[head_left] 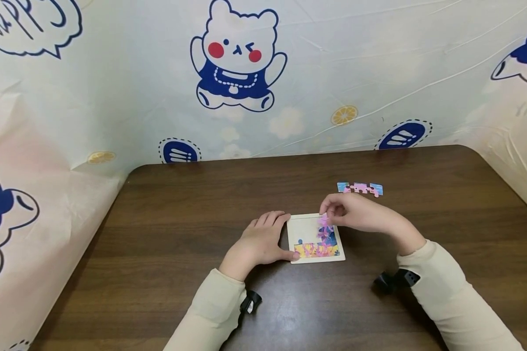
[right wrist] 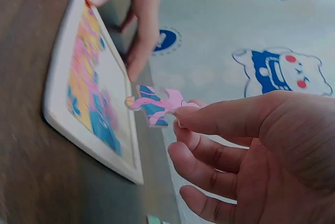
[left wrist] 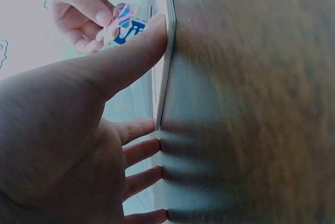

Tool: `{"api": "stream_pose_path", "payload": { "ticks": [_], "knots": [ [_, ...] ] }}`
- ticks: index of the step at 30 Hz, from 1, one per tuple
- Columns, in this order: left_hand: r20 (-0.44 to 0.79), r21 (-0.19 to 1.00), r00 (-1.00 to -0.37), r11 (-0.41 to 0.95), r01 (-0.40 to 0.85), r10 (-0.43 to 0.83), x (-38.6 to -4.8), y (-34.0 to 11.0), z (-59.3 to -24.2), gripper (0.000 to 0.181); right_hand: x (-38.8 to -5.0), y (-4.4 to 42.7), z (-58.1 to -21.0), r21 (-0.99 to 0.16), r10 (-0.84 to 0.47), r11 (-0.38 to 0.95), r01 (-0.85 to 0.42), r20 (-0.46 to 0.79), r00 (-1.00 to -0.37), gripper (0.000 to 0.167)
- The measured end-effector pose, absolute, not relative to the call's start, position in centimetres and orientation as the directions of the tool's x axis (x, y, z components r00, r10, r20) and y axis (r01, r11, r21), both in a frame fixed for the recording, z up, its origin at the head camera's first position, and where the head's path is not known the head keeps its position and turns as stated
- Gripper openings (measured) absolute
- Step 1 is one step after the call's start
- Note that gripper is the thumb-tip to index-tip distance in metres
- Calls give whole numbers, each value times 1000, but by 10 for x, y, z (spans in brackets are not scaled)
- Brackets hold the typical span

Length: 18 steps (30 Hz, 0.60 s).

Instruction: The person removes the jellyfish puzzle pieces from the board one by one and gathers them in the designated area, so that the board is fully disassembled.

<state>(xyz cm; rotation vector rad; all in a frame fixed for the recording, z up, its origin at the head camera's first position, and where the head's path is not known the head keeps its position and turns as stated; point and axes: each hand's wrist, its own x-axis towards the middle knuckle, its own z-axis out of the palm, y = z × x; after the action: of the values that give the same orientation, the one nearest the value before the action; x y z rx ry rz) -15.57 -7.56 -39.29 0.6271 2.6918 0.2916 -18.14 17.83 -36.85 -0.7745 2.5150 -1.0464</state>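
Observation:
A white-rimmed puzzle tray (head_left: 318, 261) lies on the table, with joined yellow, pink and blue pieces (head_left: 317, 250) along its near side and right part. My left hand (head_left: 261, 241) holds it steady at the left with spread fingers. The thumb rests on the near left corner of the rim; the fingertips touch the tabletop beside the far left corner. Between thumb and forefinger, my right hand (head_left: 362, 212) pinches a pink and blue puzzle piece (right wrist: 154, 106). In the right wrist view that piece is tilted and held above the tray, apart from the joined pieces.
Several loose pink and blue puzzle pieces (head_left: 361, 188) lie in a row beyond my right hand. The brown wooden table (head_left: 180, 219) meets a printed cloth (head_left: 307, 73) at its back edge. Each wrist wears a dark camera (head_left: 251, 302).

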Motion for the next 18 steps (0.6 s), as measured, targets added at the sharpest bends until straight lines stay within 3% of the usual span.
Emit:
{"api": "stream_pose_path", "payload": {
  "ticks": [18],
  "knots": [
    [-281,283,-835,872,399,473,-159,-78,-402,98,-200,235,-364,-650,-400,706,-282,-37,-916,16]
  ]
}}
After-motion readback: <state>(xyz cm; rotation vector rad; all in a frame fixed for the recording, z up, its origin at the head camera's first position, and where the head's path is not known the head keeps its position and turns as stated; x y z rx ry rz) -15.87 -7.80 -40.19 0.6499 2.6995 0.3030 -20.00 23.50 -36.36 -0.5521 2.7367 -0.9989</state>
